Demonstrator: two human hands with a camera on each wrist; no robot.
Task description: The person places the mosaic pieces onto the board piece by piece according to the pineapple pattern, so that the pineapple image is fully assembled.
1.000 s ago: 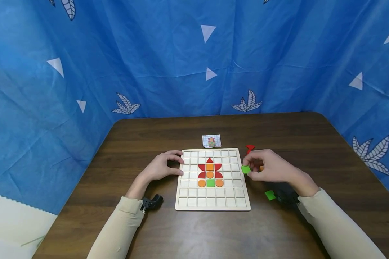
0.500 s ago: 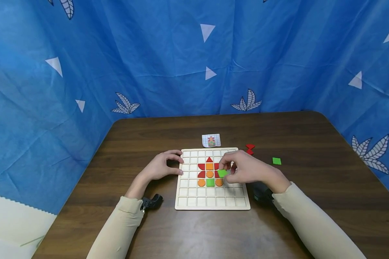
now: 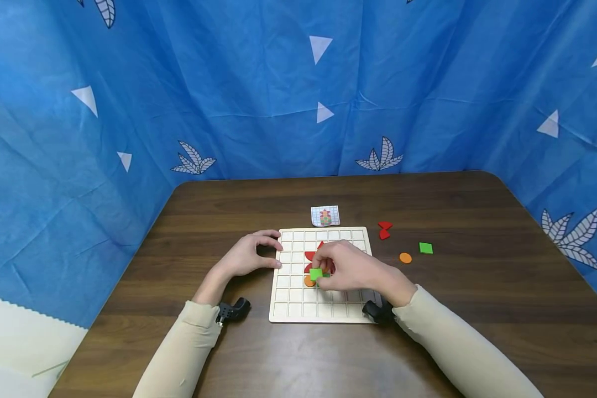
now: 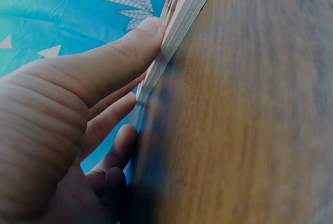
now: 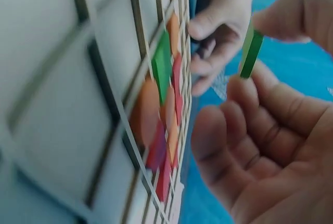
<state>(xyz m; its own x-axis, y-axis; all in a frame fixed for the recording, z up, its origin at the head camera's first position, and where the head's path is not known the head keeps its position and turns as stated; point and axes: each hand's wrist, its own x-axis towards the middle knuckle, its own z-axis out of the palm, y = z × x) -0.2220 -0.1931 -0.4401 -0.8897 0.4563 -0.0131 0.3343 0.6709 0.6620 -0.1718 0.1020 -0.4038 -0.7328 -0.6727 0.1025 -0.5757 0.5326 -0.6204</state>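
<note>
My right hand (image 3: 350,266) pinches a green square tile (image 3: 315,274) above the middle of a pale wooden grid board (image 3: 291,312). In the right wrist view the tile (image 5: 252,52) is held on edge between thumb and fingertip, apart from the board. Red, orange and green pieces lie in the board's cells, partly hidden by that hand in the head view. An orange round piece (image 3: 309,281) shows just below the held tile. My left hand (image 3: 249,255) rests its thumb and fingertips against the board's left edge, fingers spread and loosely bent.
A small pattern card (image 3: 325,216) lies behind the board. On the wooden table (image 3: 239,354) to the right are two red pieces (image 3: 385,234), an orange disc (image 3: 405,258) and another green square (image 3: 425,248). A blue curtain (image 3: 258,83) hangs behind the table.
My right hand has carried the green square tile leftward from beside the board to above its middle. Loose pieces on the right are now uncovered. The left hand has stayed in place.
</note>
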